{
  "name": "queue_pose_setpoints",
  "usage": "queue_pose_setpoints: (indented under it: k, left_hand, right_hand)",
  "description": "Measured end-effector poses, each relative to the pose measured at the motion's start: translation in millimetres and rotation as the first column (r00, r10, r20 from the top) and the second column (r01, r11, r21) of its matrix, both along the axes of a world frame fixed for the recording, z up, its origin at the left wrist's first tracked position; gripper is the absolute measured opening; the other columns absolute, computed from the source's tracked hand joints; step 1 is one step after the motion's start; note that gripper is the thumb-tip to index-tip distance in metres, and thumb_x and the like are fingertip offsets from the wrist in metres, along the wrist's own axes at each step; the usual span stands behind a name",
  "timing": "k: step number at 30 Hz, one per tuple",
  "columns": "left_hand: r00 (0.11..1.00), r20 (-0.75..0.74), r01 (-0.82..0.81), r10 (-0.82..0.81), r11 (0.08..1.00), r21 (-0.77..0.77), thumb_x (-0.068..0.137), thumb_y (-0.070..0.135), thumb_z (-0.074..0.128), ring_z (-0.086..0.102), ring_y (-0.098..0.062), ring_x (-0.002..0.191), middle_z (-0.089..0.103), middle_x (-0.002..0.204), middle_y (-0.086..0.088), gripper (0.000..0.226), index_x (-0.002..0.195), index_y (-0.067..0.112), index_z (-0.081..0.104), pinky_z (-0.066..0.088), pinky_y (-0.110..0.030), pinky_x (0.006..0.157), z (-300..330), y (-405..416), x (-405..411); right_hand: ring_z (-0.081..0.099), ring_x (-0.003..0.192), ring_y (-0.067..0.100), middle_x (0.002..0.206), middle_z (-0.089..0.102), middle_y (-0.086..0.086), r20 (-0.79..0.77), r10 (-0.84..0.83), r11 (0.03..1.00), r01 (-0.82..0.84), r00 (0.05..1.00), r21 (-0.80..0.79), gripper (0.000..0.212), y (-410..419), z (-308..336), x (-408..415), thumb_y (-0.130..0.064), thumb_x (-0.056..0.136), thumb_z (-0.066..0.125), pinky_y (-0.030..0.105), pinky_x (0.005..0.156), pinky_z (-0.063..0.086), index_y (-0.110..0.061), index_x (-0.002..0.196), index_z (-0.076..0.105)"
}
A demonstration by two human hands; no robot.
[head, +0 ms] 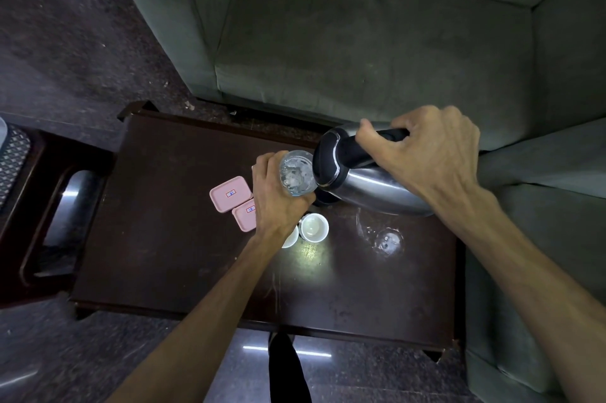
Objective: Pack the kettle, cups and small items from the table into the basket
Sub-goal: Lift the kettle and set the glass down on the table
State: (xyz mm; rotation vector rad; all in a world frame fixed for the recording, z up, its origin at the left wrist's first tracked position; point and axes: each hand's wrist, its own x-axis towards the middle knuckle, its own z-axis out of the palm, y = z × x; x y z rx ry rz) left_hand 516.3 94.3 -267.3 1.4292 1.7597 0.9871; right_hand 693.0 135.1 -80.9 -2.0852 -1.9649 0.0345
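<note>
Dark wooden table [170, 238] beside a green sofa [360, 41]: right hand [433, 156] grips the tilted kettle [360, 179] by its handle, left hand [278, 202] clasps a glass [296, 176]; white cups [314, 227] and pink boxes [231, 194] remain unpacked, so packing appears barely begun.
</note>
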Motion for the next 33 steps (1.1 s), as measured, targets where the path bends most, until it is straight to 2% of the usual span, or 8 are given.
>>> queue_pose_setpoints:
  k: [4, 11, 15, 17, 19, 23, 26, 33]
  left_hand:
    - [1.0, 0.004, -0.002, 0.002, 1.0, 0.012, 0.051, 0.021, 0.087, 0.054, -0.023, 0.114, 0.051, 0.124, 0.002, 0.082, 0.128, 0.017, 0.06, 0.051, -0.039, 0.095, 1.9, -0.4, -0.6]
    - [1.0, 0.021, -0.001, 0.0, 1.0, 0.014, 0.051, 0.028, 0.082, 0.052, -0.012, 0.114, 0.056, 0.122, 0.004, 0.076, 0.125, 0.023, 0.063, 0.049, -0.031, 0.097, 11.0, 2.7, 3.8]
    - [1.0, 0.02, 0.008, -0.008, 1.0, 0.005, 0.051, 0.03, 0.079, 0.049, -0.008, 0.114, 0.058, 0.12, 0.005, 0.074, 0.124, 0.026, 0.065, 0.047, -0.029, 0.099, 14.1, 8.1, 4.3]
    - [1.0, 0.007, 0.012, -0.012, 1.0, -0.003, 0.052, 0.029, 0.079, 0.05, -0.011, 0.114, 0.059, 0.119, 0.004, 0.073, 0.123, 0.024, 0.065, 0.048, -0.032, 0.098, 12.8, 11.0, 2.7]
    - [1.0, -0.004, 0.003, -0.003, 1.0, -0.01, 0.053, 0.024, 0.082, 0.05, -0.014, 0.114, 0.06, 0.118, 0.002, 0.072, 0.122, 0.021, 0.063, 0.049, -0.035, 0.097, 8.9, 13.4, -1.1]
    - [0.999, -0.034, 0.0, -0.001, 1.0, -0.026, 0.053, 0.016, 0.085, 0.053, -0.02, 0.113, 0.061, 0.117, -0.005, 0.072, 0.121, 0.012, 0.062, 0.049, -0.039, 0.096, -2.5, 22.3, -6.6]
    - [0.996, -0.075, 0.036, -0.04, 0.998, -0.055, 0.055, 0.016, 0.086, 0.054, -0.023, 0.115, 0.061, 0.12, -0.008, 0.071, 0.122, 0.01, 0.062, 0.049, -0.04, 0.097, -14.4, 29.9, -8.2]
    - [0.982, -0.128, 0.115, -0.135, 0.981, -0.155, 0.055, 0.017, 0.088, 0.056, -0.023, 0.113, 0.059, 0.124, -0.007, 0.074, 0.124, 0.013, 0.062, 0.05, -0.037, 0.092, -44.2, 31.5, -1.7]
  right_hand:
    - [0.043, 0.039, 0.029, 0.037, 0.038, 0.008, -0.053, -0.013, 1.0, 0.013, 0.998, -0.009, 0.068, -6.1, -3.4, 6.8, -0.06, 0.082, 0.059, 0.026, 0.047, 0.027, -0.006, 0.045, 0.045]
    - [0.027, 0.04, 0.014, 0.044, 0.019, 0.004, -0.297, -0.187, 0.981, 0.196, 0.936, 0.002, 0.065, -18.9, -2.6, 28.2, -0.054, 0.082, 0.063, 0.032, 0.047, 0.025, -0.014, 0.048, 0.024]
    - [0.04, 0.047, 0.018, 0.05, 0.042, 0.027, -0.526, -0.276, 0.95, 0.31, 0.804, -0.024, 0.066, -29.1, -5.4, 43.6, -0.052, 0.085, 0.065, 0.045, 0.049, 0.041, 0.002, 0.052, 0.048]
    - [0.04, 0.047, 0.016, 0.043, 0.035, 0.01, -0.621, -0.316, 0.926, 0.375, 0.717, -0.039, 0.061, -34.9, -6.0, 49.0, -0.051, 0.086, 0.066, 0.048, 0.05, 0.043, -0.002, 0.053, 0.05]
    - [0.039, 0.043, 0.008, 0.037, 0.032, -0.01, -0.698, -0.337, 0.904, 0.423, 0.631, -0.055, 0.059, -39.8, -7.8, 51.8, -0.05, 0.086, 0.067, 0.041, 0.05, 0.041, -0.012, 0.045, 0.05]
    - [0.034, 0.037, 0.004, 0.032, 0.032, -0.011, -0.791, -0.36, 0.862, 0.502, 0.494, -0.079, 0.061, -48.4, -16.8, 50.8, -0.048, 0.086, 0.068, 0.033, 0.054, 0.04, -0.02, 0.036, 0.047]
    - [0.033, 0.038, 0.004, 0.033, 0.031, -0.011, -0.803, -0.361, 0.851, 0.52, 0.474, -0.075, 0.061, -54.6, -25.1, 47.3, -0.049, 0.086, 0.067, 0.023, 0.049, 0.037, -0.022, 0.035, 0.047]
    - [0.036, 0.042, 0.011, 0.043, 0.034, -0.003, -0.834, -0.375, 0.816, 0.571, 0.404, -0.091, 0.06, -60.9, -40.7, 43.3, -0.048, 0.083, 0.069, 0.02, 0.044, 0.035, -0.019, 0.037, 0.045]
